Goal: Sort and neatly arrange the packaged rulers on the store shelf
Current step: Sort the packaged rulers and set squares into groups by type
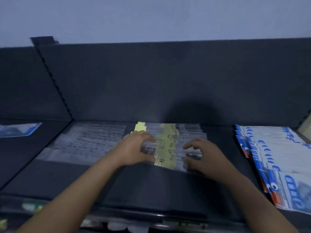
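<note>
A stack of clear packaged rulers with pale yellow labels (pixel 165 145) lies in the middle of the dark shelf (pixel 151 187), fanned front to back. My left hand (pixel 136 148) grips the left ends of the front packs, fingers curled over them. My right hand (pixel 200 153) rests on the right ends, fingers bent and pressing on the packs. A second spread of clear ruler packs (pixel 84 143) lies flat to the left, apart from both hands.
Blue and white packaged items (pixel 276 155) overlap in a row at the right of the shelf. Another blue pack (pixel 18 130) lies on the neighbouring shelf section at far left. The dark back panel (pixel 168 81) rises behind. Small items show below the shelf's front edge (pixel 151 216).
</note>
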Demonstrator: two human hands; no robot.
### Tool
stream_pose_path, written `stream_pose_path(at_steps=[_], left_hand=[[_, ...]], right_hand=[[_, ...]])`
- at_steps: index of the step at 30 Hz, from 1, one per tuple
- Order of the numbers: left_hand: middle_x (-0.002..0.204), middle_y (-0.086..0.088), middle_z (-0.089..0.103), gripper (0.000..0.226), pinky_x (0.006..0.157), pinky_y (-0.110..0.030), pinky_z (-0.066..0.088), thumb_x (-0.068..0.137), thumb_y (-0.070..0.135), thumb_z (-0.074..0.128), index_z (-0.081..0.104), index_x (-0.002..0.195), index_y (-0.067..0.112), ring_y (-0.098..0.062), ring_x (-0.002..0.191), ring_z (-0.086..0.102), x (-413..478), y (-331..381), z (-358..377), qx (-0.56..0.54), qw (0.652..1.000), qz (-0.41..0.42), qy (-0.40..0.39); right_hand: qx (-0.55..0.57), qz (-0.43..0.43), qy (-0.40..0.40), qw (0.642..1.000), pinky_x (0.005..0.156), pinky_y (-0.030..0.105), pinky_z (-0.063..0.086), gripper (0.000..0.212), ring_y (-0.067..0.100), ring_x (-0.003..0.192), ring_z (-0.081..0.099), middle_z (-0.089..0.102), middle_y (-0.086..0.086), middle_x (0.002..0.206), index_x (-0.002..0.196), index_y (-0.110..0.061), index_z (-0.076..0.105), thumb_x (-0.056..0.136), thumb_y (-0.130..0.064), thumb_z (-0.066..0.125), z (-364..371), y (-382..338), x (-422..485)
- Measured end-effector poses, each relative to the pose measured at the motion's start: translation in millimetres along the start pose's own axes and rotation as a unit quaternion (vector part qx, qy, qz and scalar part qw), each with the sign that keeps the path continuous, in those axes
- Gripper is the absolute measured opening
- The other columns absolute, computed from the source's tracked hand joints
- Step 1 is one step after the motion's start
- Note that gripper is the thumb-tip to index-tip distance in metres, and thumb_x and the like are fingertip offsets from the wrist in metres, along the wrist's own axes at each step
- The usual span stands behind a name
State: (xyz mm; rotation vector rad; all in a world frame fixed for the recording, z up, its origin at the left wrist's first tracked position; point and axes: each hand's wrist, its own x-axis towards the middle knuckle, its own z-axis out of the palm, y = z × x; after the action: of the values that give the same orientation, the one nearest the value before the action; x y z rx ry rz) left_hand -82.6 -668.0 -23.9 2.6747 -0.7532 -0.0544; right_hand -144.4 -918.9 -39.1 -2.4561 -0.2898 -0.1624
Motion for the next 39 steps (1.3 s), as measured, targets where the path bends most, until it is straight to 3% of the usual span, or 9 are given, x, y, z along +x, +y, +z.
stream_pose_path(at_steps=[4, 9, 13, 15, 21, 26, 32, 39], left_hand=[[0.132, 0.008, 0.052, 0.057, 0.103, -0.033, 0.035, 0.081, 0.057, 0.066, 0.055, 0.128, 0.027, -0.014, 0.123, 0.046, -33.4, 1.7, -15.8, 0.053, 0.996, -0.038, 0.057], [0.145, 0.007, 0.044, 0.074, 0.105, -0.031, 0.025, 0.084, 0.067, 0.051, 0.037, 0.144, 0.025, -0.015, 0.133, 0.039, -97.9, -32.4, -58.4, 0.157, 0.971, -0.115, 0.137], [0.14, 0.004, 0.051, 0.069, 0.104, -0.034, 0.033, 0.085, 0.063, 0.054, 0.049, 0.138, 0.019, -0.017, 0.129, 0.046, -165.2, -77.7, -95.4, 0.201, 0.936, -0.142, 0.253], [0.139, 0.004, 0.052, 0.067, 0.102, -0.035, 0.034, 0.085, 0.063, 0.054, 0.051, 0.136, 0.019, -0.018, 0.127, 0.047, -202.3, -106.4, -108.3, 0.195, 0.927, -0.178, 0.268], [0.141, 0.006, 0.049, 0.067, 0.106, -0.033, 0.029, 0.086, 0.065, 0.048, 0.047, 0.138, 0.022, -0.014, 0.131, 0.042, -309.5, -216.8, -137.3, 0.193, 0.914, -0.259, 0.245], [0.14, 0.004, 0.05, 0.063, 0.107, -0.035, 0.03, 0.089, 0.061, 0.048, 0.047, 0.137, 0.02, -0.017, 0.131, 0.043, -362.4, -308.8, -173.7, 0.201, 0.906, -0.305, 0.213], [0.138, 0.001, 0.051, 0.047, 0.103, -0.038, 0.033, 0.095, 0.044, 0.049, 0.046, 0.136, 0.022, -0.022, 0.127, 0.047, -343.8, -399.2, -212.2, 0.198, 0.914, -0.318, 0.157], [0.143, -0.006, 0.047, 0.049, 0.104, -0.041, 0.032, 0.096, 0.035, 0.047, 0.04, 0.141, 0.017, -0.027, 0.13, 0.044, -280.0, -508.2, -231.7, 0.239, 0.903, -0.356, 0.014]], right_hand=[[-0.005, -0.031, 0.034, 0.999, 0.083, 0.02, 0.036, 0.023, 0.008, 0.102, 0.052, 0.054, -0.015, 0.106, 0.106, -0.028, 0.063, 0.084, -0.025, 0.067, 6.6, -24.1, 13.9], [-0.011, -0.113, 0.064, 0.991, 0.09, 0.021, 0.034, 0.025, 0.018, 0.109, 0.054, 0.051, -0.007, 0.111, 0.107, -0.017, 0.064, 0.082, -0.016, 0.069, 35.7, -95.0, 38.4], [-0.002, -0.166, 0.066, 0.984, 0.101, 0.025, 0.034, 0.036, 0.018, 0.125, 0.046, 0.044, 0.001, 0.137, 0.119, -0.015, 0.061, 0.084, -0.022, 0.068, 87.0, -171.7, 55.8], [0.016, -0.188, 0.056, 0.981, 0.097, 0.023, 0.034, 0.038, 0.017, 0.127, 0.044, 0.04, 0.0, 0.142, 0.121, -0.017, 0.059, 0.085, -0.024, 0.067, 119.7, -214.2, 61.0], [0.035, -0.237, -0.053, 0.969, 0.091, 0.025, 0.043, 0.043, 0.014, 0.11, 0.055, 0.045, -0.007, 0.135, 0.127, -0.021, 0.054, 0.087, -0.033, 0.065, 231.8, -330.7, 80.3], [0.036, -0.225, -0.131, 0.965, 0.098, 0.021, 0.036, 0.047, 0.01, 0.118, 0.05, 0.051, -0.007, 0.13, 0.129, -0.022, 0.052, 0.086, -0.034, 0.066, 304.7, -402.6, 113.1], [-0.007, -0.18, -0.175, 0.968, 0.102, 0.028, 0.038, 0.054, 0.012, 0.127, 0.046, 0.047, -0.005, 0.14, 0.137, -0.025, 0.044, 0.088, -0.039, 0.061, 351.8, -447.2, 166.6], [-0.096, -0.127, -0.158, 0.974, 0.098, 0.033, 0.039, 0.046, 0.023, 0.125, 0.045, 0.045, 0.004, 0.14, 0.136, -0.017, 0.042, 0.093, -0.032, 0.052, 404.3, -454.6, 263.4]])
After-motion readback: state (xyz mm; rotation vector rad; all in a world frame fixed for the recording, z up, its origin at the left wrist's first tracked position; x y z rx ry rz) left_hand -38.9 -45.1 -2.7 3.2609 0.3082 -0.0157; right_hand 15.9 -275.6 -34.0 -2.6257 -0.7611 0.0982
